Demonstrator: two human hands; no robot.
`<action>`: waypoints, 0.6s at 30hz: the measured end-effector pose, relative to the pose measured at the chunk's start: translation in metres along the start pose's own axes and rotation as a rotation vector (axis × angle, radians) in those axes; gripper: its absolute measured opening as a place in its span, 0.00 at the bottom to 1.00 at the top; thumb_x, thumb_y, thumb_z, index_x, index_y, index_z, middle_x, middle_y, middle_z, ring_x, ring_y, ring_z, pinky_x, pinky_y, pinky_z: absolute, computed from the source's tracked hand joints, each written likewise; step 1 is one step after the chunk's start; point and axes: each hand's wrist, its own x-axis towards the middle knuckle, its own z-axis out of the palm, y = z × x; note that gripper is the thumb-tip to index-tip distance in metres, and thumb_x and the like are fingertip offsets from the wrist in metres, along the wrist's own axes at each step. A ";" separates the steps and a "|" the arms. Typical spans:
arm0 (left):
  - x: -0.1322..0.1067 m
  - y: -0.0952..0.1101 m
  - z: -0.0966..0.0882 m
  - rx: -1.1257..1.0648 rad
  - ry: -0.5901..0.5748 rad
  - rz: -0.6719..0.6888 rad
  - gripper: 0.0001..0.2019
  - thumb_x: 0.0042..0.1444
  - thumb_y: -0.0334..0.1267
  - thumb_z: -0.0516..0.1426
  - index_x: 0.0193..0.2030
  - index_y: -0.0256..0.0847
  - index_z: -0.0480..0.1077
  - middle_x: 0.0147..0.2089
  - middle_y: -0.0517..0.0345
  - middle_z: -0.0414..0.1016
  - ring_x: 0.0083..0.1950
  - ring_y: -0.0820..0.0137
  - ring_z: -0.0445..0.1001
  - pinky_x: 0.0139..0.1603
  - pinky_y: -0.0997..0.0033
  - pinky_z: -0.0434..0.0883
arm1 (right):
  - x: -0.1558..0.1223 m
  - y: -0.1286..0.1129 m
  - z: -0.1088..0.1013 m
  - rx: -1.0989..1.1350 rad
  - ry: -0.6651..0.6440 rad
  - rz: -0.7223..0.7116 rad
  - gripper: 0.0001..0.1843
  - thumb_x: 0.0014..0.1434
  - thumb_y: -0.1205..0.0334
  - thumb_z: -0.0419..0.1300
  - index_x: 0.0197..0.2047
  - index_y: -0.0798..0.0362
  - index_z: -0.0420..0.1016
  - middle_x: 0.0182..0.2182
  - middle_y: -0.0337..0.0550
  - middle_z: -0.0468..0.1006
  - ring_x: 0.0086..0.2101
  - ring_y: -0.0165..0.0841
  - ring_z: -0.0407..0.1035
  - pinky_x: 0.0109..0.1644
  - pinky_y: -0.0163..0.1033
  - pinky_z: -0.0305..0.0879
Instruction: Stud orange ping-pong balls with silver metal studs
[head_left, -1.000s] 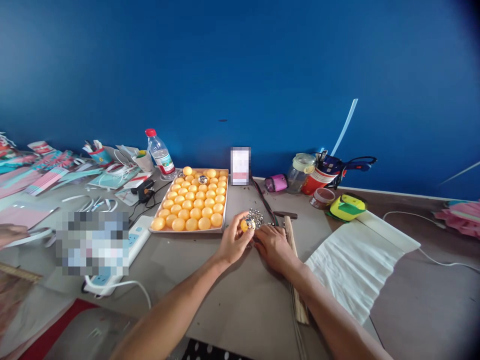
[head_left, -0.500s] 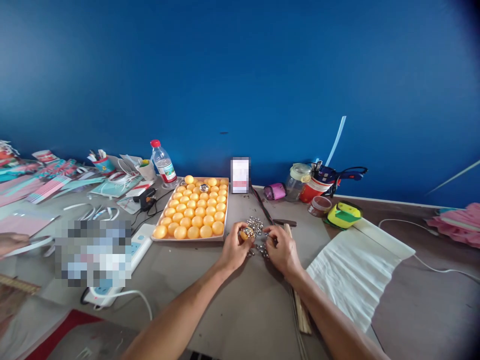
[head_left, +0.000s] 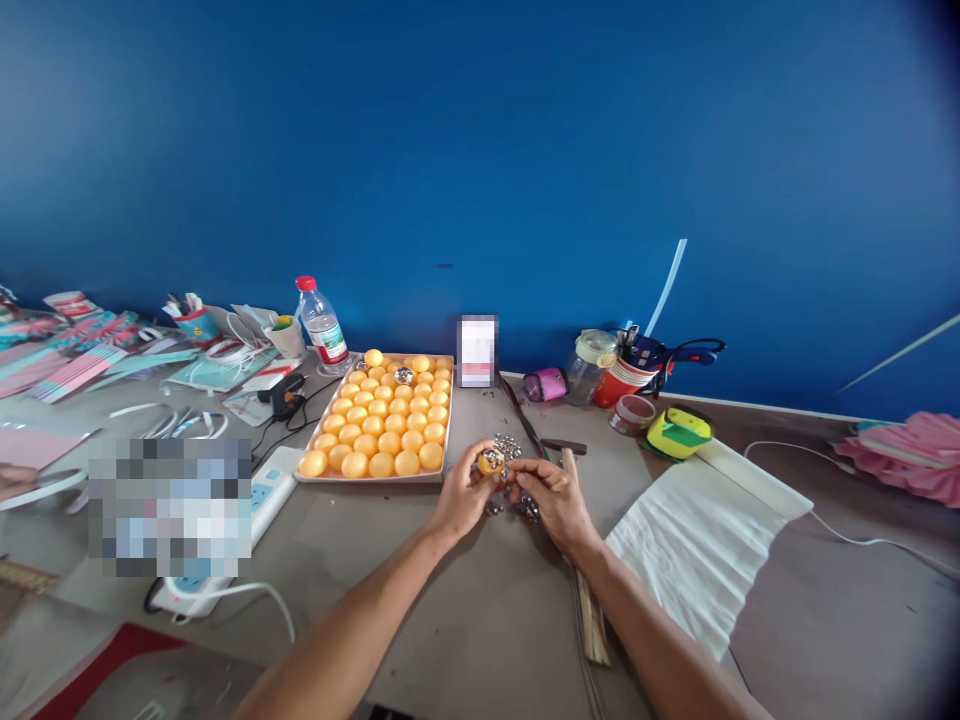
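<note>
Two bare hands in the head view, close together above the grey tabletop (head_left: 450, 630). Left hand (head_left: 463, 495) curled, thumb and fingers closed round an orange ball (head_left: 491, 463) with shiny silver bits on its upper side. Right hand (head_left: 555, 500) with fingers drawn together in a pinch, tips just beside the ball; whether touching it or gripping some tiny piece, impossible to tell at this size. Loose silver pieces (head_left: 507, 446) scattered on the tabletop just beyond the ball, with more beneath the right hand. To the left of both hands, a shallow tray (head_left: 405, 480) filled with rows of plain orange balls (head_left: 389, 442), plus one silver-covered ball (head_left: 405, 376) towards the back. Just beside the tray's far left corner, a clear bottle (head_left: 324, 330) with a red cap. Near the right hand, a dark tool (head_left: 564, 445) lying flat, a wooden strip (head_left: 596, 635) running partly under the right forearm, and a white cloth (head_left: 694, 540) spread farther right. Close to the blue wall (head_left: 480, 150), a pink roll (head_left: 545, 385), a clear jar (head_left: 589, 372) and a red-and-white cup (head_left: 619, 382) full of tools. Far left, a white power strip (head_left: 277, 490), partly hidden by pixelation, and at the very edge, blurred, another person's hand (head_left: 15, 480) near a white band (head_left: 52, 487).
</note>
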 end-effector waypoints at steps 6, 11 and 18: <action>-0.002 -0.004 0.000 0.080 -0.055 0.040 0.24 0.51 0.44 0.58 0.53 0.37 0.61 0.48 0.48 0.70 0.41 0.66 0.73 0.41 0.67 0.73 | -0.002 0.001 0.002 -0.048 0.050 0.070 0.09 0.48 0.57 0.61 0.31 0.52 0.68 0.17 0.33 0.68 0.18 0.27 0.61 0.24 0.34 0.57; -0.002 -0.007 -0.003 0.219 -0.035 0.098 0.23 0.52 0.44 0.58 0.53 0.37 0.63 0.49 0.47 0.72 0.46 0.64 0.73 0.45 0.65 0.72 | -0.003 0.000 0.002 -0.135 -0.007 0.045 0.06 0.49 0.58 0.60 0.29 0.52 0.69 0.19 0.33 0.66 0.21 0.27 0.59 0.25 0.33 0.56; -0.001 -0.014 -0.004 0.354 0.020 0.236 0.20 0.53 0.42 0.58 0.52 0.39 0.66 0.47 0.49 0.73 0.48 0.63 0.71 0.51 0.63 0.69 | -0.004 -0.002 0.002 -0.153 -0.041 0.080 0.06 0.50 0.59 0.58 0.29 0.53 0.69 0.18 0.33 0.66 0.21 0.26 0.59 0.26 0.32 0.55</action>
